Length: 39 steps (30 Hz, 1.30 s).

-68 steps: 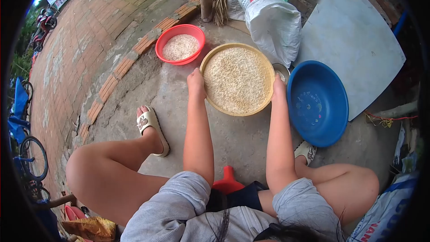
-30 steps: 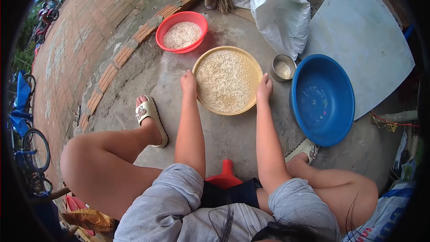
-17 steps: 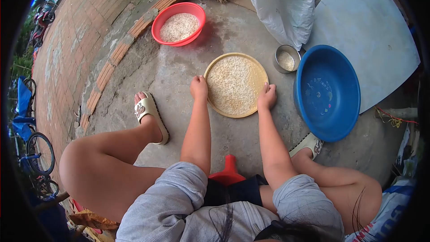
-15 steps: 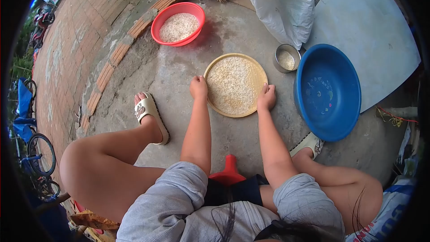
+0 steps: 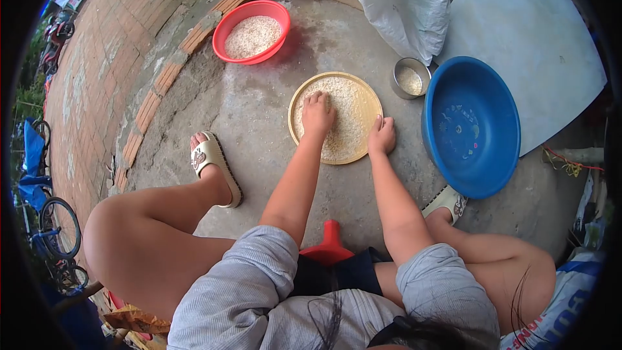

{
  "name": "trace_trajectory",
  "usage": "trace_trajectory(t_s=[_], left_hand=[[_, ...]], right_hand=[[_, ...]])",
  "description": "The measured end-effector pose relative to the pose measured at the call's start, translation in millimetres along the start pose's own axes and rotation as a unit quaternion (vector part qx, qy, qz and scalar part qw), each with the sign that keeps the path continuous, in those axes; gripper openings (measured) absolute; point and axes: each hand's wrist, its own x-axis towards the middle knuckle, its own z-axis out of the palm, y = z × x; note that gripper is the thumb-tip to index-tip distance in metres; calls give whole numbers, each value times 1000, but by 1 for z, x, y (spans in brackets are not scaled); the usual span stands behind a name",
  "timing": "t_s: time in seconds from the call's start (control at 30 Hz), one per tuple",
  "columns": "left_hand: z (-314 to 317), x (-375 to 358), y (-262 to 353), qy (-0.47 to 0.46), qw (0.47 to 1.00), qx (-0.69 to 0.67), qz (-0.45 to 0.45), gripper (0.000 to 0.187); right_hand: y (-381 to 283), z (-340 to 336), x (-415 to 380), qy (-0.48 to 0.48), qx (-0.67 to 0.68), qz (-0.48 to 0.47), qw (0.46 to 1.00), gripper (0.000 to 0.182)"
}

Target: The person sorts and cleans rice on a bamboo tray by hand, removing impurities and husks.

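A round tan tray (image 5: 372,113) holds a spread layer of pale grains that look like rice (image 5: 343,94). Over the left part of the layer is my left hand (image 5: 318,116), palm down, its bent fingers slightly apart and their tips at the grains. My right hand (image 5: 382,135) grips the tray's right rim, with the thumb on top and the other fingers mostly hidden. Just right of the tray stands a metal cup (image 5: 399,84) with some grains inside. Beyond the tray, to the left, a red basin (image 5: 220,31) holds more of the grains.
A large blue basin (image 5: 463,136) stands right of the tray. Behind it lie a white sack (image 5: 408,6) and a grey-white board (image 5: 518,52). A red plastic handle (image 5: 332,233) shows between my legs. A brick edging (image 5: 148,111) runs along the left of the concrete floor (image 5: 259,116).
My left hand has let go of the tray's left rim and moved right and up onto the grains. My right hand stays on the right rim. The view has shifted slightly.
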Motion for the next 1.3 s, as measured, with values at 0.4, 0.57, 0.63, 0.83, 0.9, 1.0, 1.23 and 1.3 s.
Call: trace_trajectory(t_s=[0.4, 0.57, 0.63, 0.83, 0.9, 1.0, 1.23, 1.3], left_hand=[[8, -3, -16, 21, 998, -58, -21, 11], [-7, 5, -18, -28, 974, -180, -138, 12], [-16, 9, -15, -55, 951, -219, -212, 15], [-25, 17, -10, -58, 862, -438, -249, 12], [-25, 17, -9, -58, 843, -475, -247, 12], [-34, 17, -2, -62, 825, -505, -245, 12], [-55, 30, 26, -89, 847, -489, -187, 9], [-66, 38, 38, -95, 849, -493, -164, 9]], right_hand=[[-8, 1, 26, 143, 185, 139, 962, 32], [-20, -34, 68, 169, 500, 344, 777, 34], [-31, -46, 76, 153, 554, 406, 710, 34], [-25, -76, 92, 230, 647, 477, 549, 41], [-13, -94, 96, 312, 649, 487, 495, 40], [17, -119, 105, 471, 603, 481, 427, 56], [-21, -68, 72, -3, 698, 431, 573, 47], [-52, -43, 53, -169, 714, 406, 545, 45]])
